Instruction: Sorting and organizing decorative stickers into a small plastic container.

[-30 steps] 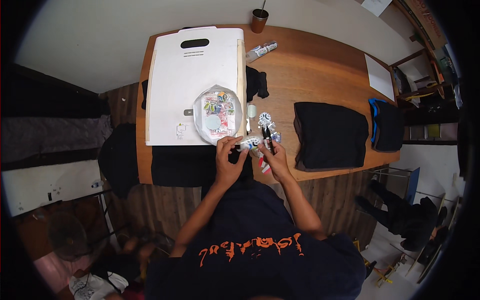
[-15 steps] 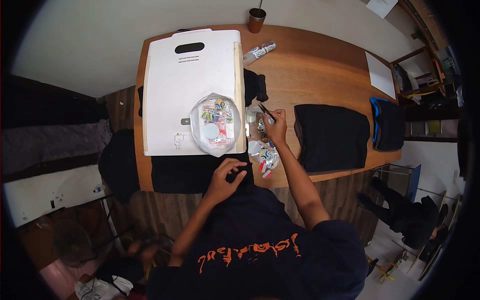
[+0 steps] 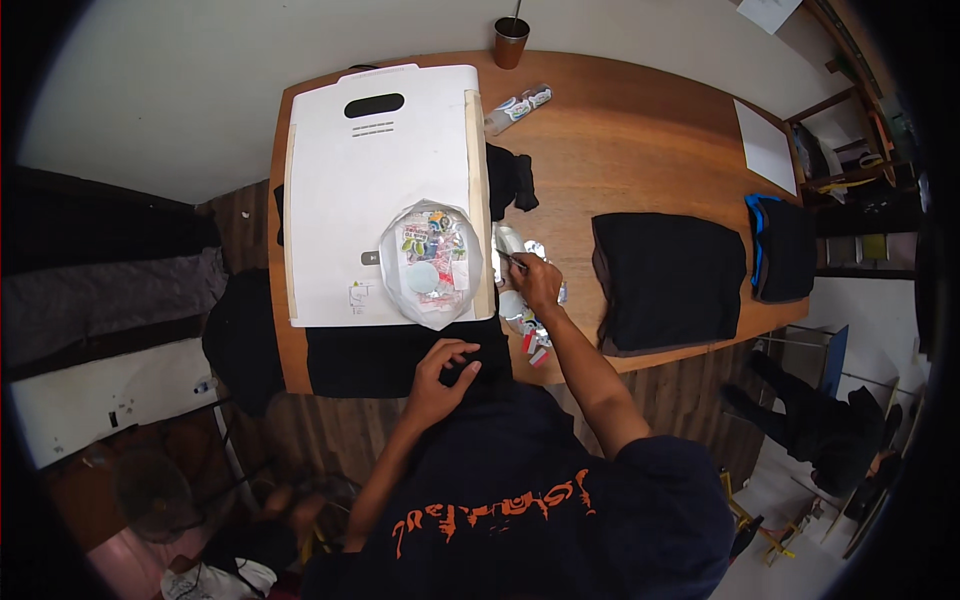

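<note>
The right hand grips a dark tool among loose stickers; the left hand, half-curled, holds nothing. At the right hand's nine o'clock sits the bowl; a careless knock could spill it. One tool, one bowl, one cup at twelve, two black stacks at three; stickers overlap past counting.

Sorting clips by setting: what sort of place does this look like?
Probably a small garment workshop, though I can't be certain: folded black cloth lies on a wooden table, along with a large white flat-topped unit bearing a white bowl of small printed pieces.
</note>
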Demonstrator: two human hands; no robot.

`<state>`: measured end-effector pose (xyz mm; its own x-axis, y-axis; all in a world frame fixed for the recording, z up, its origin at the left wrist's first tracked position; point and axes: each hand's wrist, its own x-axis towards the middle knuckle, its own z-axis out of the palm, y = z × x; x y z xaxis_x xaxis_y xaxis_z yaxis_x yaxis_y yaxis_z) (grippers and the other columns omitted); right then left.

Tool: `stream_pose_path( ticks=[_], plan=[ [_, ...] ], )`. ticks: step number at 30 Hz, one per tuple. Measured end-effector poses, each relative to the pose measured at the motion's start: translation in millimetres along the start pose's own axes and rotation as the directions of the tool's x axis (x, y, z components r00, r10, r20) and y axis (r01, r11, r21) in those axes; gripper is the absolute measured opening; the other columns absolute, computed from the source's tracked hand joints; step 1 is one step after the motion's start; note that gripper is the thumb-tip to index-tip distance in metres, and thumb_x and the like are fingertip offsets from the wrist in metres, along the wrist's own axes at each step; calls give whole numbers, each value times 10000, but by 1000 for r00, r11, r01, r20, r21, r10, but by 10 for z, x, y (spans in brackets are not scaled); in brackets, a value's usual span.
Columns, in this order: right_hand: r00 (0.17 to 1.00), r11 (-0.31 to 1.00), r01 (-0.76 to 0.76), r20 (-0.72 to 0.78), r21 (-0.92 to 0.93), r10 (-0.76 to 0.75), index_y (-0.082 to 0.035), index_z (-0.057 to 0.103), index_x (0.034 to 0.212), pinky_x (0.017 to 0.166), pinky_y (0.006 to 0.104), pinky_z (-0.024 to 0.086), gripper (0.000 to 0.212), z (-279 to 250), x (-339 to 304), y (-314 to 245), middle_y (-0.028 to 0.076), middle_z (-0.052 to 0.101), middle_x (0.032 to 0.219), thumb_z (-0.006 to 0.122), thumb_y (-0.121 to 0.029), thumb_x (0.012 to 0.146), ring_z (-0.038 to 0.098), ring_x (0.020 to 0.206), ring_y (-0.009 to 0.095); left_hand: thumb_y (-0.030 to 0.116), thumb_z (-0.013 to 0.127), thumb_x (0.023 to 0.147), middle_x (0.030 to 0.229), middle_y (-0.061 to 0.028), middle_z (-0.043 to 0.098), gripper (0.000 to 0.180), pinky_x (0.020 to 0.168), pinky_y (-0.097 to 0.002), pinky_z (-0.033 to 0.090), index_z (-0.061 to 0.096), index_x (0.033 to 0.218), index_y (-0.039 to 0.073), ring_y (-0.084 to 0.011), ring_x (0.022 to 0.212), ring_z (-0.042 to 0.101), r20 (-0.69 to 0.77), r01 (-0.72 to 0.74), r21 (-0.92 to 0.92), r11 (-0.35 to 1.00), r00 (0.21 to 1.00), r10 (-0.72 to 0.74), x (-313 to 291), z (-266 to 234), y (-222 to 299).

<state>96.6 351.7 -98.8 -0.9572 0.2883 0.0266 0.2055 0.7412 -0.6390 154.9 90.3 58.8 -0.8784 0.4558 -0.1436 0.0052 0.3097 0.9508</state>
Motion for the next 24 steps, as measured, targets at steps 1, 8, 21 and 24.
stream_pose_path(
  ticks=[1, 8, 21, 24],
  plan=[
    [1000, 1000, -3, -1, 1, 3, -94, 744, 1052, 716, 416, 546, 258, -22, 12, -38, 120, 728, 891, 742, -143, 798, 705, 778, 307, 88, 737, 863, 1055, -65, 652, 274, 733, -273, 469, 694, 1133, 66, -146, 837, 612, 3, 1, 2, 1000, 1000, -1, -3, -10, -7],
    [940, 941, -330, 116, 78, 320, -75, 691, 1154, 764, 438, 548, 453, -127, 160, -328, 165, 727, 942, 756, -344, 795, 703, 840, 334, 79, 739, 860, 1052, -69, 651, 270, 726, -268, 462, 694, 1126, 64, -145, 823, 611, 6, 3, -4, 1000, 1000, -3, -15, -42, -35],
    [942, 941, -334, -11, 54, 335, -118, 706, 1134, 723, 443, 548, 442, 191, 67, -296, 142, 741, 899, 751, -410, 806, 713, 834, 344, 50, 724, 875, 1075, -82, 651, 257, 762, -264, 461, 687, 1129, 27, -128, 867, 622, -33, 57, -9, 998, 998, -57, -87, -113, -68],
    [960, 958, -279, 38, 65, 277, -94, 673, 1112, 727, 461, 545, 490, 48, 46, -312, 159, 734, 887, 765, -463, 802, 709, 836, 364, 43, 718, 881, 1072, -81, 649, 255, 762, -263, 462, 683, 1133, 25, -126, 873, 624, -26, 51, -26, 998, 998, -51, -62, -107, -126]
  ],
)
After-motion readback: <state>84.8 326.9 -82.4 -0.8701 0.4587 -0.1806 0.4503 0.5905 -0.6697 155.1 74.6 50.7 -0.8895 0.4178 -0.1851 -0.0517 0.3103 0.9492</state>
